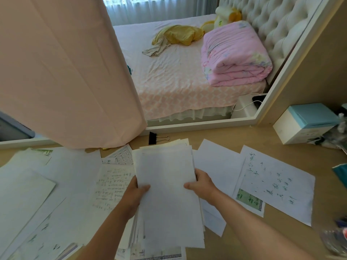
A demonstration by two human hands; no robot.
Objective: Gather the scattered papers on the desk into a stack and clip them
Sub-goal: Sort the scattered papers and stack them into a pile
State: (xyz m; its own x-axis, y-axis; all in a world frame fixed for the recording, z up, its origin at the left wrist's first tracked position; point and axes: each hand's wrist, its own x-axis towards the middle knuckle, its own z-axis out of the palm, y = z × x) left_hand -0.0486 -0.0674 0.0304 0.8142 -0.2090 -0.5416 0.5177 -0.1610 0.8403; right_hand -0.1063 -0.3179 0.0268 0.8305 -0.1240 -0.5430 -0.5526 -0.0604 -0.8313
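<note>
I hold a stack of white papers (pixel 167 186) above the middle of the wooden desk (pixel 244 239). My left hand (pixel 136 194) grips its left edge and my right hand (pixel 201 186) grips its right edge, thumbs on the blank top sheet. The sheets in the stack are unevenly aligned. More loose papers lie scattered: a handwritten sheet (pixel 112 186) to the left, large white sheets (pixel 37 188) at far left, a blank sheet (pixel 219 166) and a sheet with ink writing (pixel 277 184) to the right. A black binder clip (pixel 153 138) lies at the desk's far edge.
A pink curtain (pixel 65 72) hangs over the desk's far left. A white and teal box (pixel 304 122) stands at the far right, with clutter beside it. Beyond the desk is a bed (pixel 178 81) with a folded pink quilt (pixel 234 57).
</note>
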